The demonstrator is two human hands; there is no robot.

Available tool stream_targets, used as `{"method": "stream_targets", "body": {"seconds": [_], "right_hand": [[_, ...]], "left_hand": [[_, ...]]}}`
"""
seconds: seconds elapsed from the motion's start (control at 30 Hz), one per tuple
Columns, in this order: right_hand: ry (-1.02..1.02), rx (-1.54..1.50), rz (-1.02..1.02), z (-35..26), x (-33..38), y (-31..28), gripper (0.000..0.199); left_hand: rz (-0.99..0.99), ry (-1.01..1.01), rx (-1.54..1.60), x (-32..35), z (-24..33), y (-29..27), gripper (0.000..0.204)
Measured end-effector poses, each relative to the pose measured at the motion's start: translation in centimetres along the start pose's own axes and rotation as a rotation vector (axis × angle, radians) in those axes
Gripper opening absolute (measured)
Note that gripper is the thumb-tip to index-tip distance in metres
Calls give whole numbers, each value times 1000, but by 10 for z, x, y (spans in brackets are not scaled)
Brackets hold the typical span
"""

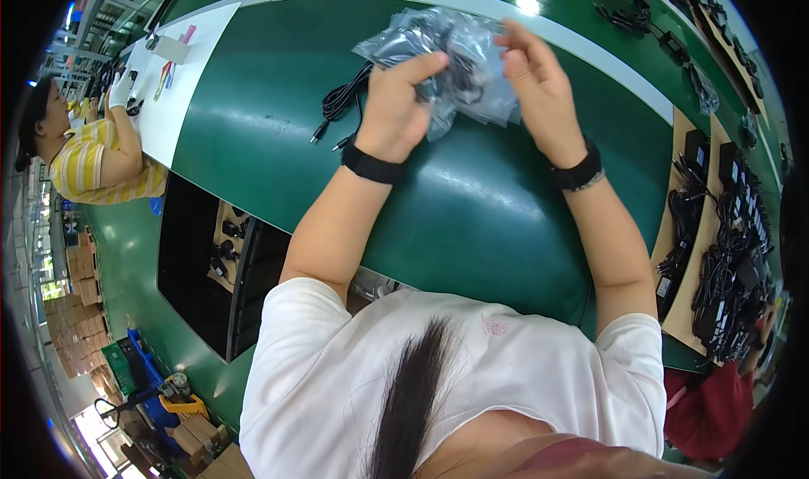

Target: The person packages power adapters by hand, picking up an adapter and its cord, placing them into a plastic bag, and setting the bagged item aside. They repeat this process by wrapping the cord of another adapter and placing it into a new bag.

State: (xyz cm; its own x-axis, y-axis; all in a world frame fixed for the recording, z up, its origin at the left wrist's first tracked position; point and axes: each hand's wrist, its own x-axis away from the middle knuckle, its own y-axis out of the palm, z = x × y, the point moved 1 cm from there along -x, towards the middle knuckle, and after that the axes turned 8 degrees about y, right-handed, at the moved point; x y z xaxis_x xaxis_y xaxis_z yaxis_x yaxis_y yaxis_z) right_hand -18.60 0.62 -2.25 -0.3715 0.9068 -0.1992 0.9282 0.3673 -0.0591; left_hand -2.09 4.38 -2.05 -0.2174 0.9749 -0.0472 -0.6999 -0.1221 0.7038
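Above the green table, my left hand (396,108) is closed on a bunch of clear plastic bags (493,91), its thumb lying across the front. Dark items, perhaps coiled cables, show dimly through the plastic. My right hand (543,91) is raised at the right edge of the bags, thumb and fingers apart and slightly curled. Nothing shows in its grip; whether its fingertips touch the plastic is hard to see. Just left of my left hand, a black coiled cable (341,93) lies on the table with its plug ends toward me.
On the right, wooden trays (674,310) hold black power adapters (733,226) with cords. More adapters (674,48) lie beyond the table's pale edge strip. At left, a person in a yellow striped top (105,163) works at a white table (198,53). A black bin (198,260) stands beside my table.
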Motion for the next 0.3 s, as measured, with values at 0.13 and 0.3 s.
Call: {"method": "stream_targets", "body": {"seconds": [0.13,0.3], "right_hand": [[-1,81,-94,-8,6,1,34],[184,-12,-83,2,-2,-20,20]], "left_hand": [[8,106,-12,3,-1,2,22],[-35,35,19,-2,-1,-7,29]]}}
